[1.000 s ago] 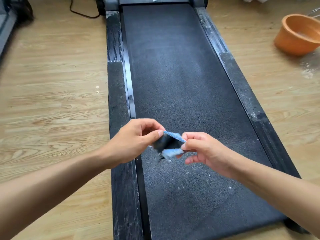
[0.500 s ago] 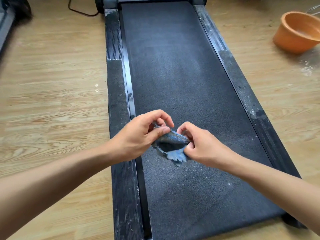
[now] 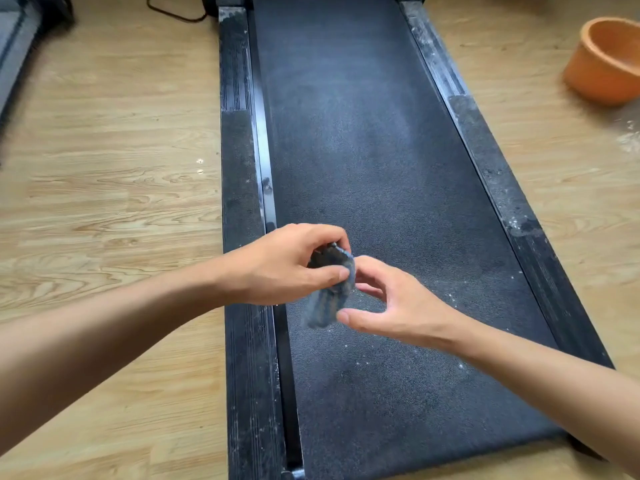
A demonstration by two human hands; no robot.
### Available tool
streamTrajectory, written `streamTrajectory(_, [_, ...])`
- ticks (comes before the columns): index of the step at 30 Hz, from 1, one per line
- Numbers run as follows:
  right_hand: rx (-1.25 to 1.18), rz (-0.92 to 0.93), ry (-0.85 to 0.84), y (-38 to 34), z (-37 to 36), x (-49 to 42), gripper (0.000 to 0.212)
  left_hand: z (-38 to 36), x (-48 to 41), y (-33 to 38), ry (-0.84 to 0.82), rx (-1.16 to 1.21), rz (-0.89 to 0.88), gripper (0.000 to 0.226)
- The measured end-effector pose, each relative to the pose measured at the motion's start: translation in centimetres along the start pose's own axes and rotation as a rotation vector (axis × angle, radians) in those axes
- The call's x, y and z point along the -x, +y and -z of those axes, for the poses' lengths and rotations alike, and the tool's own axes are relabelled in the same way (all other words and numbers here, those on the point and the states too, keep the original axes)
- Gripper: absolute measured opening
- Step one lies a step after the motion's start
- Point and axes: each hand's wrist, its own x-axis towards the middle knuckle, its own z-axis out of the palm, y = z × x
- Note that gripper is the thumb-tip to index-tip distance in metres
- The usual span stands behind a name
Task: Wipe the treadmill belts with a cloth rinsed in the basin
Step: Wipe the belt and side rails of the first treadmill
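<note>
A small, dirty blue cloth hangs bunched over the black treadmill belt. My left hand pinches its upper part between thumb and fingers. My right hand is just right of the cloth with fingers spread and curved; its thumb tip is near the cloth's lower edge, and I cannot tell if it touches. An orange basin stands on the floor to the far right of the treadmill. The belt is dusty, with white specks near my hands.
Dusty black side rails run along both sides of the belt. Wooden floor surrounds the treadmill. A black cable lies at the far end. A grey object's edge shows at the far left. White specks lie beside the basin.
Both hands held the cloth stretched between them earlier. Now the right hand has let go and opened, and the cloth hangs bunched from the left hand alone.
</note>
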Motion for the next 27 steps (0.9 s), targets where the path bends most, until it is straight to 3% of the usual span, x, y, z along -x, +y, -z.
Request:
streamTrajectory(3, [-0.284,-0.046,0.070,-1.0,-0.1,-0.3,0.042,0.2,-0.4,0.1,0.123,-0.029,-0.058,0.006])
streamTrajectory(9, [-0.304,-0.054,0.080,-1.9,0.5,-0.2,0.025,1.0,-0.6,0.1,0.143,-0.122,-0.078,0.011])
streamTrajectory(11, [-0.399,-0.102,0.079,-1.8,0.5,0.0,0.037,1.3,-0.5,0.3,0.138,-0.115,-0.067,0.016])
streamTrajectory(15, [-0.681,-0.152,-0.011,-1.9,-0.1,0.5,0.046,1.9,-0.7,0.0,0.156,-0.081,-0.029,0.033])
streamTrajectory(20, [-0.831,-0.231,-0.141,-2.9,-0.4,1.2,0.027,2.0,-0.9,-0.2,0.181,0.123,0.015,0.029])
streamTrajectory(23, [-0.856,-0.222,-0.092,-3.3,-0.3,1.2,0.029,1.7,-0.7,-0.9,0.245,0.105,0.203,0.028])
streamTrajectory(25, [-0.849,-0.197,-0.053,-3.5,-0.1,1.2,0.033,1.3,-0.5,-1.2,0.154,0.098,0.440,0.029])
streamTrajectory(27, [-0.873,-0.193,-0.014,-3.6,0.2,1.0,0.035,0.6,0.2,-1.4,0.006,0.333,0.686,0.056])
